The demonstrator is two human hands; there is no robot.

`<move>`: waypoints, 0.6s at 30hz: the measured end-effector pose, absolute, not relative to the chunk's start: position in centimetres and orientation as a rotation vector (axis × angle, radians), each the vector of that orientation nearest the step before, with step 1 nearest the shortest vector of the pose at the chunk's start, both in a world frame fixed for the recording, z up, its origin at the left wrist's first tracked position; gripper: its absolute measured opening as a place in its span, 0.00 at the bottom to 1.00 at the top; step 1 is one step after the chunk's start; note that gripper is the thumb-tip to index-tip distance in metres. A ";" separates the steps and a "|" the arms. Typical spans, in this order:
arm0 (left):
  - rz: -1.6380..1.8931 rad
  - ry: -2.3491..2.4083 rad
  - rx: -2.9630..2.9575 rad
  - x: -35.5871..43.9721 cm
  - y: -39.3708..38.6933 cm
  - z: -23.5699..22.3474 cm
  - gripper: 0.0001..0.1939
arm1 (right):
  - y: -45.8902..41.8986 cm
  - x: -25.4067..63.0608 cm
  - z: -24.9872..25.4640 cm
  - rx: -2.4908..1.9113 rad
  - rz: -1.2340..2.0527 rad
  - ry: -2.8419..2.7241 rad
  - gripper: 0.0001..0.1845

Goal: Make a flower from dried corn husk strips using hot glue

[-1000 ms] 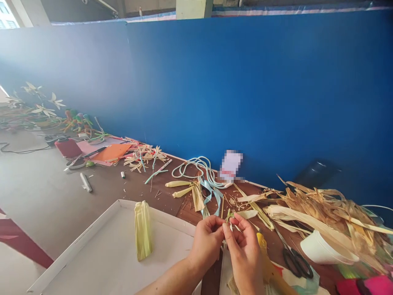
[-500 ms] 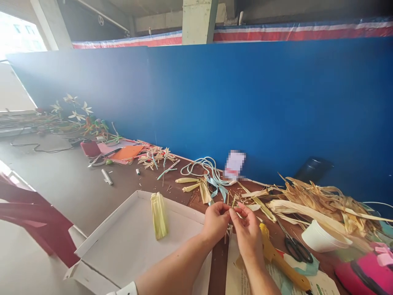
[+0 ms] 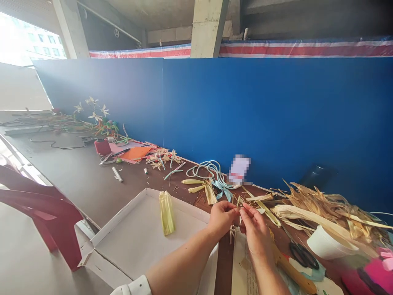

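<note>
My left hand (image 3: 223,218) and my right hand (image 3: 254,227) meet over the table, fingertips pinched together. What they pinch is small and mostly hidden by the fingers; thin pale-green slivers show just behind them. Left of my hands, a folded pale-green corn husk piece (image 3: 166,214) lies in a shallow white box lid (image 3: 123,246). Beyond the fingertips are small wrapped husk pieces (image 3: 193,182) and a light blue ribbon (image 3: 221,189). Beside my right forearm lie a yellow glue gun (image 3: 293,272), partly covered by the arm, and black-handled scissors (image 3: 303,255).
Dried corn husks (image 3: 325,203) are heaped at the right, behind a white cup (image 3: 330,242). A coiled pale cord (image 3: 208,166) lies near the blue partition (image 3: 245,106). Husk flowers (image 3: 162,157) and orange paper (image 3: 136,153) lie farther left. A dark red chair (image 3: 61,217) stands left of the table.
The camera view has shifted, so everything sits a little farther right in the picture. Both hands stay together, with the fingers moving slightly at the pinch.
</note>
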State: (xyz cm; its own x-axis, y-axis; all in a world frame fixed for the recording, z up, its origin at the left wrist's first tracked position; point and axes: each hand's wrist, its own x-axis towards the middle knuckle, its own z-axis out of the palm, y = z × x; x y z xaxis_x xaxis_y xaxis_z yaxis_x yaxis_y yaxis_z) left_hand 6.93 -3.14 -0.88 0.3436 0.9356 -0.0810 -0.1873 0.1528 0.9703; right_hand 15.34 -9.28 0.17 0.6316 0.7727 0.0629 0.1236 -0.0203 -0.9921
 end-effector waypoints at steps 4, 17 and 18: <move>0.964 0.787 1.105 7.0 -3.2 -1.1 0.15 | -9.2 15.9 0.0 -1.577 0.603 -0.748 0.27; 0.848 0.716 1.275 7.0 -3.1 -2.3 0.13 | -8.5 17.4 -1.8 -1.449 0.553 -0.806 0.29; 0.837 0.720 1.297 7.0 -3.1 -2.4 0.12 | -8.5 17.4 -1.8 -1.444 0.559 -0.806 0.28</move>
State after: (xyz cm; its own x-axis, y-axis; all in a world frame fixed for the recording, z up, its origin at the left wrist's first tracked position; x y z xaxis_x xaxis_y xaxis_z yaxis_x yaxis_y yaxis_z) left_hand 7.00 -3.13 -2.40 0.5247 0.8513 0.0047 -0.1228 0.0703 0.9899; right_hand 17.45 -8.45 -1.78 0.6292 0.7639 0.1438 0.1330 0.0764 -0.9882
